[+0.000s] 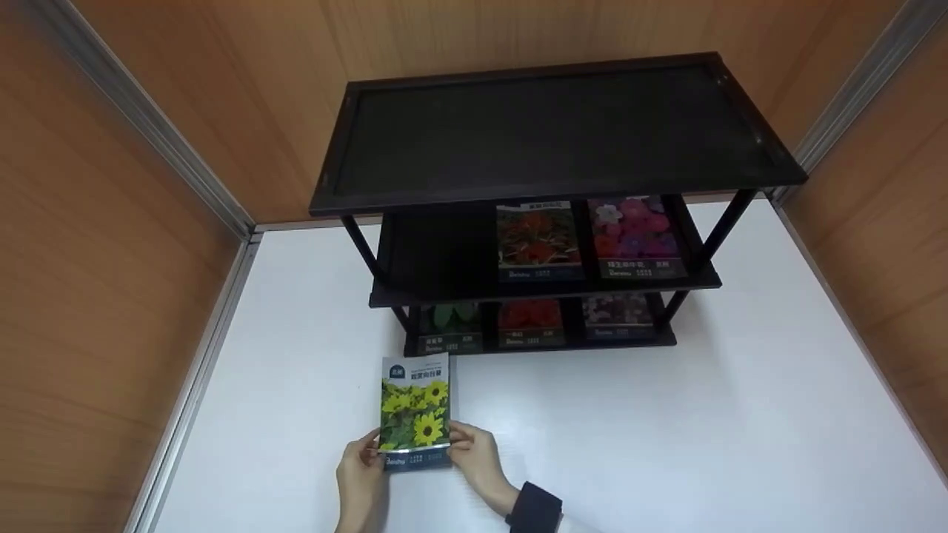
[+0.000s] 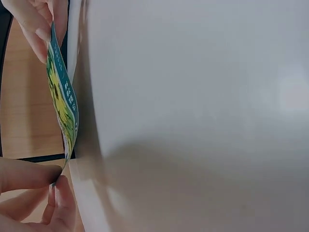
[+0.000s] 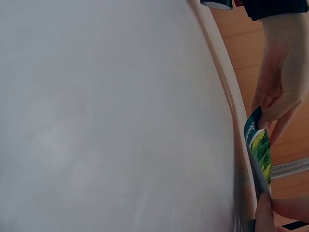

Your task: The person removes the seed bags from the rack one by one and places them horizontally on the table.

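A seed packet with yellow sunflowers and a dark blue bottom band faces up in front of the shelf, held at both side edges. My left hand pinches its left edge near the bottom, and the right hand pinches the opposite edge. From the left wrist, the packet looks slightly bowed between the left fingers below and the right hand above. Seen from the right wrist, the packet is nearly edge-on.
A black three-tier shelf stands at the back of the white table. On its middle tier lie a red-orange flower packet and a pink-purple one. Several more packets, partly hidden, lie below. Wood-grain panels enclose the table.
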{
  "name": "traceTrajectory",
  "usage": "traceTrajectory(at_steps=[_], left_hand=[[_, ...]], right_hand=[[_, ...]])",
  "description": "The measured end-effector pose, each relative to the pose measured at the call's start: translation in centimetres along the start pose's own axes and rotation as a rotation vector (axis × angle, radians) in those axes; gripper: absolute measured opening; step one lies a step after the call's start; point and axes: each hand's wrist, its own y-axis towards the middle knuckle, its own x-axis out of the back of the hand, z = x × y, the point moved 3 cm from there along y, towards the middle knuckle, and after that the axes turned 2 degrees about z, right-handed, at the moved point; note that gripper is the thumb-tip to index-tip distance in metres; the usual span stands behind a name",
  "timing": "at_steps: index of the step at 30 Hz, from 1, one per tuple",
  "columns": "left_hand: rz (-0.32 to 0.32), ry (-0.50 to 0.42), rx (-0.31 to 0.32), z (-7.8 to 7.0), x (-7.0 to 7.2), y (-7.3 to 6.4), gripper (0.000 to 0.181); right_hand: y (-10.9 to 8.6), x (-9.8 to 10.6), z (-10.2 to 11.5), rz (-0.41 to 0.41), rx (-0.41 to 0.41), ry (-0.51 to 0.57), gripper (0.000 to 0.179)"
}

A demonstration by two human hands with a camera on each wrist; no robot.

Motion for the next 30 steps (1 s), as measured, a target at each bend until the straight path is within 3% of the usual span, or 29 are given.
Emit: traceTrajectory(at_steps=[12, 18, 25, 30], left_hand=[[0.031, 0.024, 0.054, 0.76, 0.05, 0.48, 0.033], [0.037, 0.076, 0.019, 0.84, 0.04, 0.70, 0.032], [0.079, 0.107, 0.042, 0.73, -0.25, 0.73, 0.032], [0.065, 0.142, 0.015, 0.67, -0.22, 0.65, 0.033]], right_hand=[[0.18, -0.14, -0.05, 0.042, -0.032, -0.029, 0.046], [0.07, -0.17, 0.32, 0.044, -0.029, -0.077, 0.047], [0.34, -0.03, 0.07, 0.062, -0.035, -0.132, 0.049], [0.39, -0.02, 0.10, 0.064, -0.015, -0.155, 0.048]])
